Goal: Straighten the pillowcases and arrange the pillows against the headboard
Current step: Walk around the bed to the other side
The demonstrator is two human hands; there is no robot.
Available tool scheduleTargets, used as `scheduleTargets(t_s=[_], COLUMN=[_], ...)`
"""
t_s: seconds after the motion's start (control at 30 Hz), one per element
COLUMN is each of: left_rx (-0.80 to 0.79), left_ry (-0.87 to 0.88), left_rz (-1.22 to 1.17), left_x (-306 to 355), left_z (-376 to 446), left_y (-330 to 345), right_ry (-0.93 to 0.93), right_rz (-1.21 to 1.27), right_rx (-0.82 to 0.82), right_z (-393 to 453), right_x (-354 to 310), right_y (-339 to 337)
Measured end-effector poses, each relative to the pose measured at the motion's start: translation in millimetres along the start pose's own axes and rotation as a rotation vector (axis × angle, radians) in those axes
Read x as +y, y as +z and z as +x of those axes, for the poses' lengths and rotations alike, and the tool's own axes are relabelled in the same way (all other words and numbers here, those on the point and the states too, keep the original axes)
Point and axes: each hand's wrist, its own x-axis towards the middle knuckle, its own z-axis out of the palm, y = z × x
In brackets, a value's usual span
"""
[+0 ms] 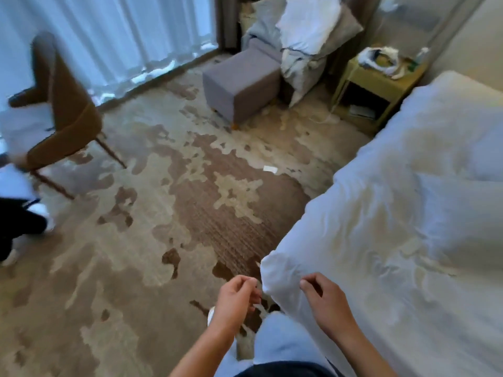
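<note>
Patterned beige-and-brown carpet point(168, 186) covered the floor of a hotel-style room, with sheer white curtains point(109, 36) along the far wall. One bed point(408, 213) with a rumpled white duvet occupied the right side, its near corner hanging just beside both hands. Two pillows were counted: a white pillow point(310, 23) lying crumpled on top of a grey-cased pillow point(302, 66), both heaped on a grey armchair point(261, 36) behind one grey footstool point(239, 83), well apart from the bed. No headboard was clearly discernible. One brown chair point(68, 112) stood at left; one yellow nightstand point(381, 83) stood beside the bed. The left hand point(236, 297) was loosely curled, thumb and forefinger near each other, gripping nothing visible. The right hand point(326, 303) was likewise half-curled, fingertips point(306, 284) touching the duvet corner; a grip could not be confirmed.
</note>
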Motion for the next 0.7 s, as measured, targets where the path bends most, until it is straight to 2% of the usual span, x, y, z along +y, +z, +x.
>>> scheduleTargets(t_s=[0.17, 0.27, 0.37, 0.5, 0.7], left_rx=[-0.271, -0.336, -0.345, -0.277, -0.183], left_ry=[0.053, 0.12, 0.179, 0.197, 0.139], left_rz=[0.207, 0.299, 0.347, 0.452, 0.526], left_x=[108.7, 172.6, 235.5, 313.1, 407.2], left_z=[89.6, 148.0, 208.4, 283.0, 392.6], left_y=[43.5, 70.0, 84.6, 90.6, 122.8], right_ry=[0.195, 0.236, 0.227, 0.199, 0.106], right_rz=[0.129, 0.211, 0.275, 0.316, 0.385], right_rx=[0.209, 0.304, 0.32, 0.293, 0.398], right_z=[59.4, 119.2, 195.7, 304.8, 452.9], right_x=[-25.6, -39.7, -61.7, -104.7, -170.0], right_y=[-10.1, -12.8, -16.5, -39.5, -132.2])
